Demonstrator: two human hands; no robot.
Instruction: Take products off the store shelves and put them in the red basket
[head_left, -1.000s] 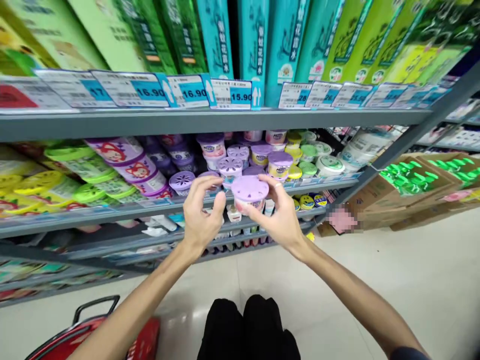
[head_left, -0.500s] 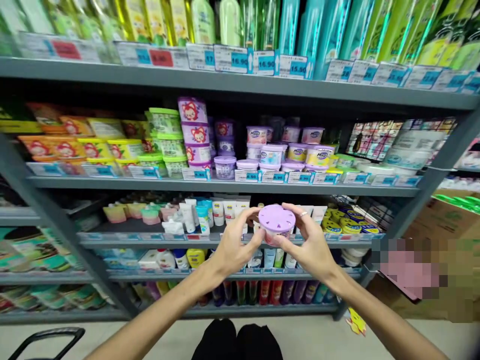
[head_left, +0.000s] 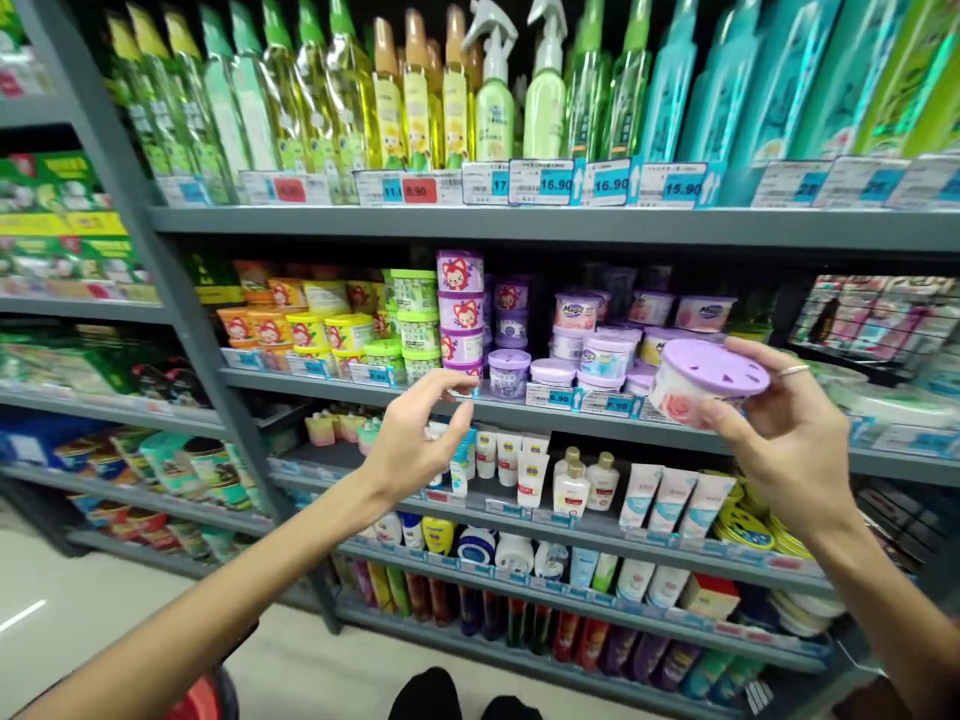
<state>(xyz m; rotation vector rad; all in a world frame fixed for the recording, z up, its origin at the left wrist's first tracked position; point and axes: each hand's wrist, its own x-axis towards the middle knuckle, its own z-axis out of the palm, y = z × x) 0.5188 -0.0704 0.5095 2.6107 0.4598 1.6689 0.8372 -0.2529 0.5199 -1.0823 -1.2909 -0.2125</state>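
My right hand (head_left: 787, 440) grips a round purple-lidded air freshener tub (head_left: 703, 378), tilted, in front of the shelf at the right. A ring shows on one finger. My left hand (head_left: 416, 435) hovers at centre with its fingers loosely curled and apart, holding nothing, just in front of the grey shelf edge (head_left: 420, 392). Behind it stand stacked tubs with cartoon labels (head_left: 460, 310) and purple and white tubs (head_left: 592, 345).
Grey shelving fills the view. Green and yellow spray bottles (head_left: 480, 90) line the top shelf above price tags (head_left: 551, 182). Small tubes and bottles (head_left: 570, 485) stand on the shelf below my hands. A red basket edge (head_left: 196, 698) shows at bottom left.
My left hand let go of the tub and moved left. My right hand carried the tub up and to the right. The view swung left and pulled back from the shelves.
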